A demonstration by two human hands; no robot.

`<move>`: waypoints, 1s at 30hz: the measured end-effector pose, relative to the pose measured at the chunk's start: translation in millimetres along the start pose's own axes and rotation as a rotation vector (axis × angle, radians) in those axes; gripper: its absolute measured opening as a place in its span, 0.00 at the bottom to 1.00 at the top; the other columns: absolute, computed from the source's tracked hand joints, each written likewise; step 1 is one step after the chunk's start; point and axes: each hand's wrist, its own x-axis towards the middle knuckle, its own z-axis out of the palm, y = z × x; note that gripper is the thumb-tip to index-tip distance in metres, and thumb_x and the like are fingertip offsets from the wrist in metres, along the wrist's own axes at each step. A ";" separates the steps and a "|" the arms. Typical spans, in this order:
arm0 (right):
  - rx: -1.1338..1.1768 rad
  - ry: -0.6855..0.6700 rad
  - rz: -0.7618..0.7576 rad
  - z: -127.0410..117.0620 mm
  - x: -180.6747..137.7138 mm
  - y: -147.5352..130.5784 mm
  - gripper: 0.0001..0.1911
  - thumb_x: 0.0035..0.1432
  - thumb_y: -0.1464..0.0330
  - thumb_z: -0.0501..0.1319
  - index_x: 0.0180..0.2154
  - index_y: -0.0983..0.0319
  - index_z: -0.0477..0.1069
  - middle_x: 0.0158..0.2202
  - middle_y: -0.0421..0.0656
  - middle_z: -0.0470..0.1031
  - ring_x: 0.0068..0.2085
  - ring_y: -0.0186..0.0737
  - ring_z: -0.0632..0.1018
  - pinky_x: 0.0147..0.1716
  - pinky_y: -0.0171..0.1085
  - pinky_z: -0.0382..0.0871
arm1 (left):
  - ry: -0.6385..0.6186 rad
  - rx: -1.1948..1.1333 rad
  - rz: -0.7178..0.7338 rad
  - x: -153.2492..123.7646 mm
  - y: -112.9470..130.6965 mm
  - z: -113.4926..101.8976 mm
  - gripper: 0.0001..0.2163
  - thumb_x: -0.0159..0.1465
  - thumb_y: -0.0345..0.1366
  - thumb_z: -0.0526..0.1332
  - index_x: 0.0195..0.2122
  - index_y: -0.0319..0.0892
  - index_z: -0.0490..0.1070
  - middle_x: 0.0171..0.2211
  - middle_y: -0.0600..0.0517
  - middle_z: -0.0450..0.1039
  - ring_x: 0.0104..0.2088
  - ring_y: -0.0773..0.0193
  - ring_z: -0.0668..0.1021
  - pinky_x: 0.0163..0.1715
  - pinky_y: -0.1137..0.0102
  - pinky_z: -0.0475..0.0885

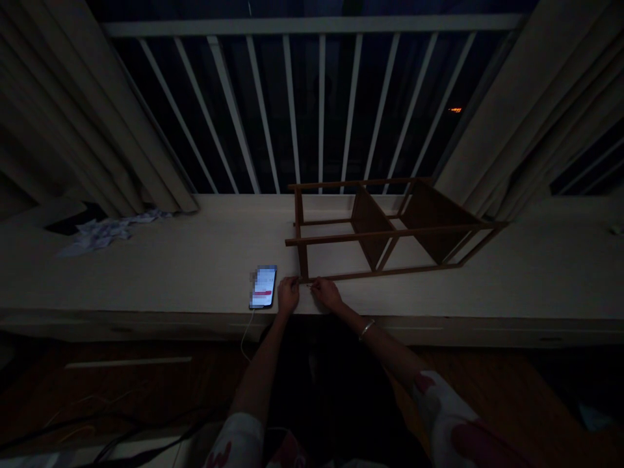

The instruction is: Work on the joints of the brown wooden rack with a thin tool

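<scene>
A brown wooden shelf frame (pixel 341 239) lies on its side on the pale sill, with two panels set across it. At its near left corner, my left hand (pixel 288 294) is closed with the fingertips against the end of the rail. Just to the right, my right hand (pixel 325 292) pinches a small thin piece (pixel 309 285) close to that same corner; it is too small and dark to name. A phone (pixel 264 286) with a lit screen lies beside my left hand, a white cable (pixel 244 335) running down from it.
Crumpled white papers (pixel 100 234) lie on the sill (pixel 205 253) at the left. Behind the frame stands a white railing (pixel 322 110), with curtains (pixel 492 110) on both sides. Below the sill edge, cables (pixel 117 416) and a pale strip (pixel 129 362) lie low at the left.
</scene>
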 end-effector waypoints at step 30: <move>0.029 -0.059 0.153 15.5 6.5 -16.0 0.10 0.50 0.60 0.60 0.32 0.58 0.74 0.35 0.42 0.77 0.38 0.38 0.76 0.32 0.31 0.63 | -0.019 0.014 0.002 1.2 -2.0 1.4 0.13 0.62 0.39 0.50 0.40 0.42 0.70 0.39 0.46 0.71 0.41 0.60 0.71 0.44 0.63 0.66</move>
